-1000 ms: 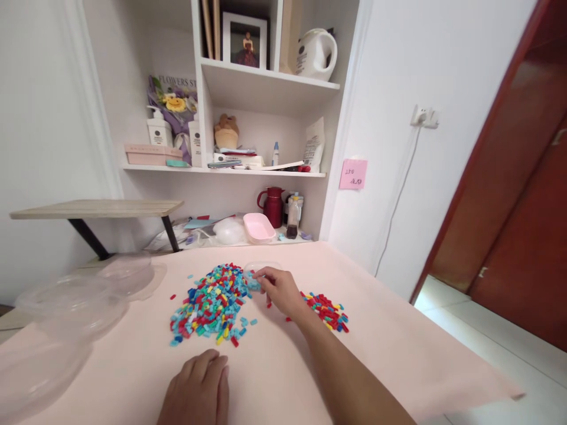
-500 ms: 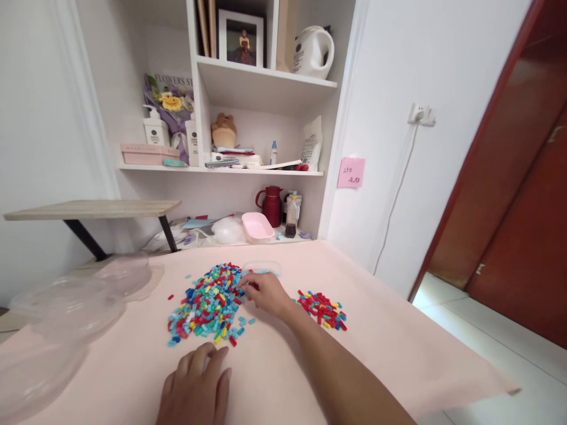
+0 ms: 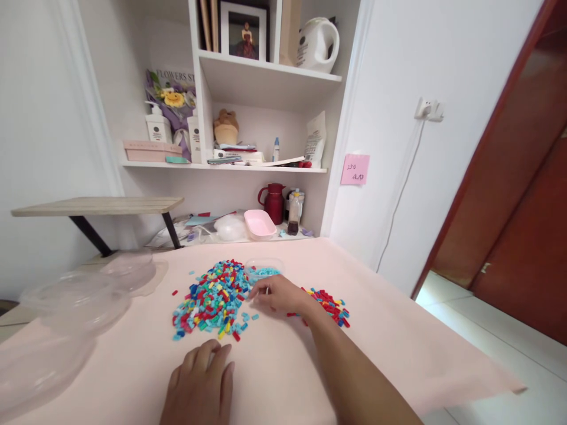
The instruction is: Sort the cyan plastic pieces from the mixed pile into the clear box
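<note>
Fingertips (image 3: 252, 293) of the right hand (image 3: 279, 294) bent downward at the right edge of a large heap of small plastic bricks (image 3: 215, 298), thumb and forefinger close together; whether they gripped a brick could not be told. The left hand (image 3: 199, 381) lay palm down just in front of the heap, open and relaxed, its fingers slightly bent and its thumb apart.

Light blue, red, yellow, green and dark blue mixed in the heap, with a few loose pieces around its edges. Just behind the right hand stood a clear plastic container (image 3: 266, 262) with light blue bricks (image 3: 266, 272) in it. To the right of the wrist lay a smaller, mostly red pile (image 3: 330, 306), partly hidden by the arm. A pink cloth (image 3: 398, 360) covered the surface, and clear plastic tubs (image 3: 77, 301) were at its left side.

Beyond the cloth's far edge were a pink tray (image 3: 260, 225), a dark red jug (image 3: 274, 205) and a bottle of dark liquid (image 3: 293, 215), below a white shelf (image 3: 248, 169).
</note>
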`<action>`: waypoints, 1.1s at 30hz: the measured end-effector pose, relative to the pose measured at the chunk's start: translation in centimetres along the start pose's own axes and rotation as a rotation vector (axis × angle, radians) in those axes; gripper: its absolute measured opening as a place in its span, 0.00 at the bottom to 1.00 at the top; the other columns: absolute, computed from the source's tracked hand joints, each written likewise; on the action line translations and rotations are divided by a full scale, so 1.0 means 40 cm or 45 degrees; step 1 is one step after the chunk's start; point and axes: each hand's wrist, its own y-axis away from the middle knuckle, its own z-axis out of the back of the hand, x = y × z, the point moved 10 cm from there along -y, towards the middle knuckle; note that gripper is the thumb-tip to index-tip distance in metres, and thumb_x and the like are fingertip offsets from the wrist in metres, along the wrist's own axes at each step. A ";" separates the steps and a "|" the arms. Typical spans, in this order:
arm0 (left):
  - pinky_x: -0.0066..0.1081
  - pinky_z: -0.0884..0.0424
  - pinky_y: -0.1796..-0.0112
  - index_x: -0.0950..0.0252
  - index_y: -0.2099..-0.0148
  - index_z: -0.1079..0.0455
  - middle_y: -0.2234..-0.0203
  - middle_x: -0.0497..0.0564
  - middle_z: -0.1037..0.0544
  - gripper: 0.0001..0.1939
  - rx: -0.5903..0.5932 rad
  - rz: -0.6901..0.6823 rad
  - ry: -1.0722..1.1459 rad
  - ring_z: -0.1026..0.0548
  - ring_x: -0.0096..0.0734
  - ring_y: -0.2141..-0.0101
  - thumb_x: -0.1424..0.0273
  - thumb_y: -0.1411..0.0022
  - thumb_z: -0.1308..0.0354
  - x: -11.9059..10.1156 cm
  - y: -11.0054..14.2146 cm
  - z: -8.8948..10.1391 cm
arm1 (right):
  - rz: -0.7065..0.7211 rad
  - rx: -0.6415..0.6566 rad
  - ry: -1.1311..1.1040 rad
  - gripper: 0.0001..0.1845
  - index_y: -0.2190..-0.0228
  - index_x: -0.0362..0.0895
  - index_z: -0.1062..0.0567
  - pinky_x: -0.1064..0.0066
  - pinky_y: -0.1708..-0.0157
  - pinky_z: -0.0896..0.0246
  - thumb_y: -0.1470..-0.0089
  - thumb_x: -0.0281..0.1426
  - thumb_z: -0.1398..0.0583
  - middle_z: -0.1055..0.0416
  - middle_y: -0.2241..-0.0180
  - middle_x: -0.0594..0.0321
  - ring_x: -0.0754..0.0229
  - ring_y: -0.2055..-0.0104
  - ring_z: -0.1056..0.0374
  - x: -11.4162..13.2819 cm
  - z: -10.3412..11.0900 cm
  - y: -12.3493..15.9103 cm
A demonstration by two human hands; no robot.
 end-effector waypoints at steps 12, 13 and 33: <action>0.45 0.26 0.56 0.55 0.51 0.24 0.54 0.54 0.20 0.19 -0.022 0.013 -0.018 0.23 0.42 0.53 0.67 0.36 0.54 -0.016 -0.002 0.018 | -0.029 0.242 0.011 0.07 0.70 0.44 0.21 0.78 0.74 0.44 0.56 0.29 0.31 0.29 0.77 0.70 0.67 0.75 0.35 -0.030 -0.050 0.002; 0.44 0.26 0.56 0.54 0.51 0.24 0.54 0.54 0.20 0.19 -0.017 0.000 -0.020 0.23 0.41 0.53 0.67 0.35 0.54 -0.014 -0.002 0.015 | -0.026 0.241 0.013 0.06 0.71 0.44 0.21 0.78 0.74 0.44 0.55 0.28 0.32 0.29 0.78 0.70 0.67 0.75 0.36 -0.029 -0.051 0.002; 0.44 0.26 0.55 0.53 0.52 0.24 0.54 0.52 0.20 0.18 -0.020 0.049 0.044 0.23 0.40 0.53 0.68 0.36 0.53 -0.017 -0.001 0.021 | -0.253 -1.157 0.007 0.17 0.69 0.47 0.18 0.72 0.75 0.46 0.48 0.44 0.42 0.33 0.81 0.67 0.61 0.78 0.38 -0.121 0.234 0.073</action>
